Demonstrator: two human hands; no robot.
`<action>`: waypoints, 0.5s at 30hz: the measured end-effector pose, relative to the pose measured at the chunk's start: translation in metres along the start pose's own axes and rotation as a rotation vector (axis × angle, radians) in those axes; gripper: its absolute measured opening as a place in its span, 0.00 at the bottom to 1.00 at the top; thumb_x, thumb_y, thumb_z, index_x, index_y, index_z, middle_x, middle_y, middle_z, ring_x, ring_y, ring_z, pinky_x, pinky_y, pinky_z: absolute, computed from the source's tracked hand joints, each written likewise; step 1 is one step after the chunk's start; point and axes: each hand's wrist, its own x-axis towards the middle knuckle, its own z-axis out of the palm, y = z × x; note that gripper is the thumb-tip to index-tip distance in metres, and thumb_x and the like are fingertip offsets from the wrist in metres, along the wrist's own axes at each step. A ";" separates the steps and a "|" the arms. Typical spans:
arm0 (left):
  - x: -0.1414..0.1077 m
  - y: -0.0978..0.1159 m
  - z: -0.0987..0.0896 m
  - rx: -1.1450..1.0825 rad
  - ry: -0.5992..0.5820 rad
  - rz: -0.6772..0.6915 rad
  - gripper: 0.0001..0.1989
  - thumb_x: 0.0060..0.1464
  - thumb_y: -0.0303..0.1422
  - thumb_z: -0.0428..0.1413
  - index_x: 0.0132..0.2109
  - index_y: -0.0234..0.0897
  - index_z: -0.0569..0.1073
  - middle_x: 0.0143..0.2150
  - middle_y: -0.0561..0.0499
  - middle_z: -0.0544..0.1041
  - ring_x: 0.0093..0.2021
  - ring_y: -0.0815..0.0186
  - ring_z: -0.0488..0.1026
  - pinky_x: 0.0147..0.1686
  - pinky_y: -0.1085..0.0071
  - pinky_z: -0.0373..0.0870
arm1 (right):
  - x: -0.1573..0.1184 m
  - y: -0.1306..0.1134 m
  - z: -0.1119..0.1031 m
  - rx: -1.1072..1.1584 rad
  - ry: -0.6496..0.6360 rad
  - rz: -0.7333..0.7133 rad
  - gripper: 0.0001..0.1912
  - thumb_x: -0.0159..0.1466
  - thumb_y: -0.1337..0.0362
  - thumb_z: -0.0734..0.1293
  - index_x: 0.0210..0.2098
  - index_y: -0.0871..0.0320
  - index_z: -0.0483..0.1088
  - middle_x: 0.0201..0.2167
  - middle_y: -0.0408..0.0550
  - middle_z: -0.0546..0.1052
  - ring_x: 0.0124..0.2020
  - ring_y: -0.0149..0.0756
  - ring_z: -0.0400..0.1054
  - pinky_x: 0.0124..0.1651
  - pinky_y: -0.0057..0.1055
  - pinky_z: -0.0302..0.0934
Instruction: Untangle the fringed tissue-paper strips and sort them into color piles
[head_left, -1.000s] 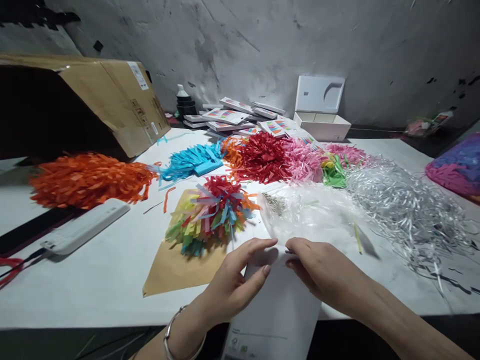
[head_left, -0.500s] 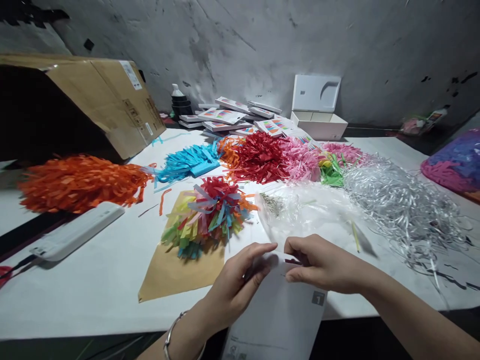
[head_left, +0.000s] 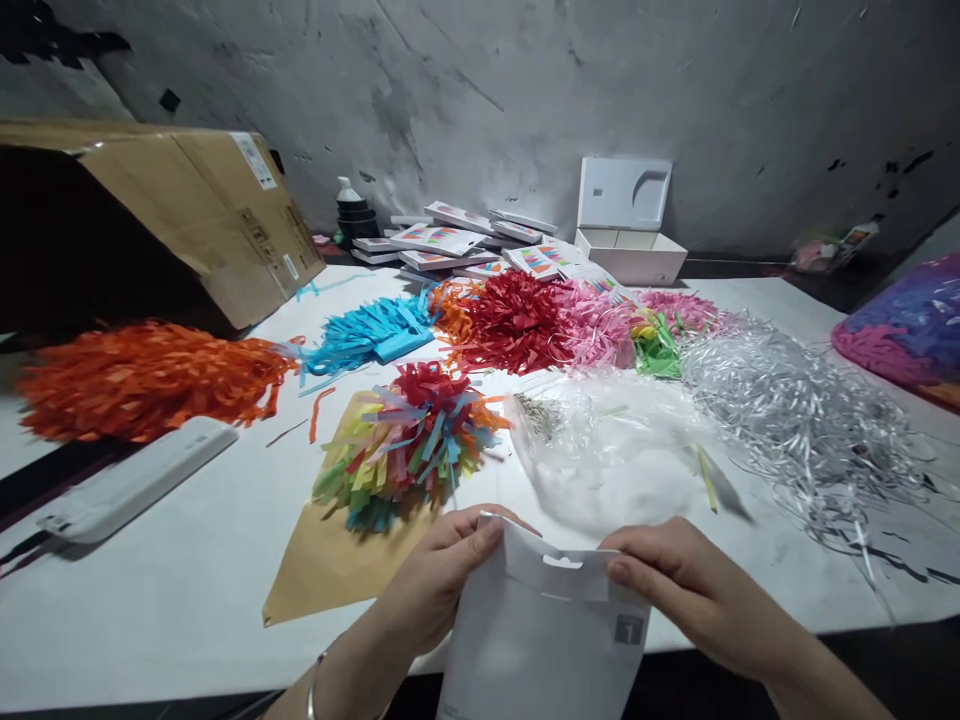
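Note:
A flat white paper box (head_left: 551,640) is held upright at the table's front edge, its top flap with a hang slot facing up. My left hand (head_left: 442,570) pinches the box's upper left corner, thumb in front. My right hand (head_left: 671,575) grips its upper right corner, thumb on the near face. Just beyond my left hand, a multicoloured bunch of tissue-paper tassels (head_left: 424,430) lies on a brown envelope-like sheet (head_left: 330,570). Beyond the box lies a clear plastic bag (head_left: 592,460) with small wire-like pieces at its left end.
Orange tassels (head_left: 150,380), blue tassels (head_left: 367,330), red tassels (head_left: 517,320) and silver strands (head_left: 802,420) spread across the table. A white power strip (head_left: 142,480) lies left. Behind are a cardboard box (head_left: 217,220), stacked flat boxes (head_left: 442,240) and an open white box (head_left: 630,262).
My hands have moved apart to the white box's two upper corners and now grip them. The box's top flap with its slot has come into view. The camera view has shifted slightly.

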 end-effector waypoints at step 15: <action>-0.016 -0.002 0.002 0.151 0.124 0.172 0.22 0.44 0.52 0.69 0.32 0.35 0.82 0.28 0.49 0.79 0.29 0.67 0.72 0.29 0.76 0.67 | -0.034 0.021 0.064 0.072 0.679 0.006 0.22 0.70 0.48 0.59 0.35 0.53 0.80 0.21 0.46 0.73 0.23 0.36 0.67 0.27 0.28 0.61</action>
